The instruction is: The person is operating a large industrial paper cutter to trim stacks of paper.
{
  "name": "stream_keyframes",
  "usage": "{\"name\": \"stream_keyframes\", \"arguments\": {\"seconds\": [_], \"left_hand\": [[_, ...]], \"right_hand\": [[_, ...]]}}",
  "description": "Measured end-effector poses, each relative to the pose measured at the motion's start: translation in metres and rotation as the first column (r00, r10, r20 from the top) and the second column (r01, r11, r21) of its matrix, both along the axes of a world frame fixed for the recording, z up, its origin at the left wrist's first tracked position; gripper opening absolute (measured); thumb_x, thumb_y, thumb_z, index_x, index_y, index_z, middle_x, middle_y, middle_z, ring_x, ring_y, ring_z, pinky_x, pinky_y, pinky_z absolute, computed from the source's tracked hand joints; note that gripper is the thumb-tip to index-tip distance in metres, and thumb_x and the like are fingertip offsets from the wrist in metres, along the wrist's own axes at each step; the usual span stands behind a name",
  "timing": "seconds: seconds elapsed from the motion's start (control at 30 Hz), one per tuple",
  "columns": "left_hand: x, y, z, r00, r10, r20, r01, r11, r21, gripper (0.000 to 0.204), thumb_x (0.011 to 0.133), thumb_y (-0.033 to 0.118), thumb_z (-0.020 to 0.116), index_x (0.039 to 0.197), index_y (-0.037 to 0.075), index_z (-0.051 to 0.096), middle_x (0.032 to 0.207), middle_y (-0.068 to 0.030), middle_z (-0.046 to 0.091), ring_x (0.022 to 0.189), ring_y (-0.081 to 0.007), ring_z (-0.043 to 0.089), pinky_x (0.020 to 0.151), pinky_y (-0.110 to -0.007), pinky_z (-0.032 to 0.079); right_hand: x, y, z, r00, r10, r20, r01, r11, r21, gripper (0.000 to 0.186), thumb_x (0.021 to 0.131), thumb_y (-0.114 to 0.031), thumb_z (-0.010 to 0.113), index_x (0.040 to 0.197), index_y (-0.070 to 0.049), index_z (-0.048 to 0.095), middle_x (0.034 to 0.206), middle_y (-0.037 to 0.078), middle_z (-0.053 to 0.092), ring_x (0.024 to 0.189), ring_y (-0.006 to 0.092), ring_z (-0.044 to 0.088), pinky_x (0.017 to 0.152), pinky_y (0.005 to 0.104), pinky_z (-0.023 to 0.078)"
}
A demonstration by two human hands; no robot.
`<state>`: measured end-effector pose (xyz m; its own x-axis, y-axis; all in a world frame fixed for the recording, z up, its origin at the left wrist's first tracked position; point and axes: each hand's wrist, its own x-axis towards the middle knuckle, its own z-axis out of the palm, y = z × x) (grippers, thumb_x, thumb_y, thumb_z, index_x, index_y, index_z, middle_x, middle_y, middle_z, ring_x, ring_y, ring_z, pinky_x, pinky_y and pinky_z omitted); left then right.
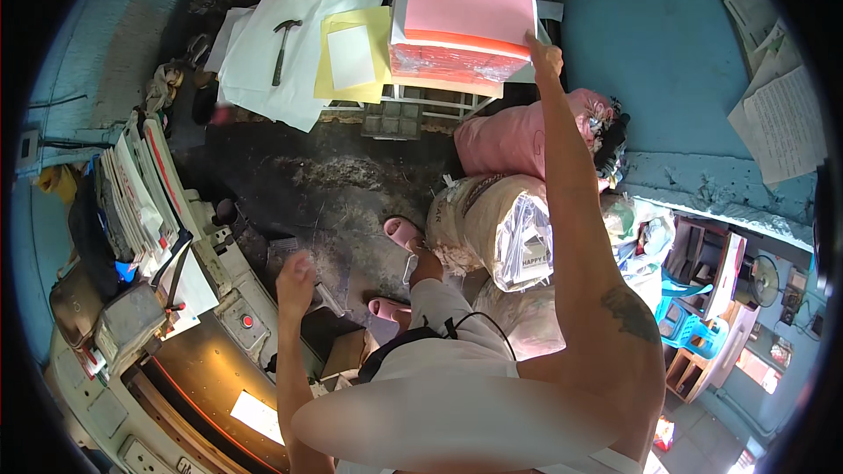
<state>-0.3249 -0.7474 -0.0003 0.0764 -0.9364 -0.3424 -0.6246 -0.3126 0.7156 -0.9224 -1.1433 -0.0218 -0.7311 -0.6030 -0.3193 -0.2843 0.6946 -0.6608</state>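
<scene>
A tall stack of paper (470, 0), with pink sheets on top and orange-red ones below, stands on the far table, its lower part in clear wrap. My right arm reaches out to it. At its right corner, my right hand (546, 58) has its fingers closed on the edge of the pink paper; the fingertips are partly hidden. My left hand (296, 285) hangs over the floor near the machine on the left, its fingers smeared by motion. Left of the stack lie yellow sheets (327, 79) with a white sheet (351, 57) on them. A claw hammer (280, 54) rests on large white sheets (241, 79).
A machine with a red button (247, 321) and a wooden board (211, 386) fills the lower left. Boards and papers (132, 197) lean upright beside it. Bulging sacks (474, 211) and a pink bundle (509, 136) stand right of my legs, near blue plastic chairs (702, 333).
</scene>
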Motion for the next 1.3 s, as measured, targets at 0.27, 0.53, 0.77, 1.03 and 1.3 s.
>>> {"name": "stream_keyframes", "arguments": {"seconds": [0.27, 0.53, 0.77, 1.03, 1.3], "left_hand": [[-0.119, -0.111, 0.052, 0.969, -0.199, -0.149, 0.218, 0.968, 0.125, 0.04, 0.088, 0.009, 0.069, 0.126, 0.005, 0.059, 0.115, -0.016, 0.067, 0.093, -0.0245, 0.07, 0.079, -0.035, 0.055], [-0.105, -0.111, 0.037, 0.952, -0.242, -0.186, 0.283, 0.929, 0.24, 0.041, 0.088, 0.011, 0.069, 0.127, 0.007, 0.058, 0.117, -0.0146, 0.066, 0.092, -0.0248, 0.069, 0.078, -0.036, 0.055], [-0.095, -0.123, 0.026, 0.964, -0.233, -0.125, 0.258, 0.929, 0.263, 0.039, 0.087, 0.009, 0.07, 0.124, 0.003, 0.06, 0.109, -0.0122, 0.068, 0.087, -0.0169, 0.066, 0.077, -0.031, 0.054], [-0.107, -0.151, 0.007, 0.94, -0.068, -0.334, 0.194, 0.913, 0.36, 0.039, 0.088, 0.011, 0.07, 0.124, 0.004, 0.06, 0.11, -0.0072, 0.067, 0.088, -0.014, 0.065, 0.073, -0.028, 0.053], [-0.24, -0.284, 0.018, 0.848, -0.163, -0.504, 0.375, 0.857, 0.354, 0.05, 0.092, 0.025, 0.069, 0.136, 0.006, 0.055, 0.127, -0.0104, 0.064, 0.108, -0.0174, 0.065, 0.087, -0.034, 0.054]], "right_hand": [[0.011, -0.003, 0.028, 0.988, 0.061, -0.139, -0.055, 0.997, 0.046, 0.082, 0.068, -0.06, 0.078, 0.119, 0.004, 0.067, 0.126, 0.024, 0.064, 0.119, 0.037, 0.062, 0.099, 0.0426, 0.049], [0.004, -0.015, 0.009, 0.995, 0.077, -0.057, -0.076, 0.997, 0.026, 0.078, 0.063, -0.063, 0.082, 0.104, 0.003, 0.073, 0.093, 0.014, 0.071, 0.088, 0.0251, 0.07, 0.084, 0.0381, 0.053], [-0.028, -0.021, -0.01, 0.977, 0.187, 0.1, -0.178, 0.979, -0.098, 0.066, 0.066, -0.053, 0.083, 0.1, 0.004, 0.074, 0.091, 0.012, 0.068, 0.082, 0.0213, 0.061, 0.071, 0.0351, 0.045], [0.026, 0.015, 0.017, 0.892, 0.112, 0.438, 0.016, 0.96, -0.279, 0.042, 0.071, -0.043, 0.085, 0.065, -0.01, 0.06, 0.059, -0.003, 0.047, 0.044, 0.0073, 0.034, 0.042, 0.0283, 0.024], [0.003, 0.017, 0.01, 0.73, 0.435, 0.527, -0.083, 0.822, -0.564, 0.047, 0.07, -0.042, 0.083, 0.102, -0.01, 0.069, 0.076, -0.001, 0.055, 0.064, 0.0081, 0.047, 0.056, 0.0265, 0.038]]}}
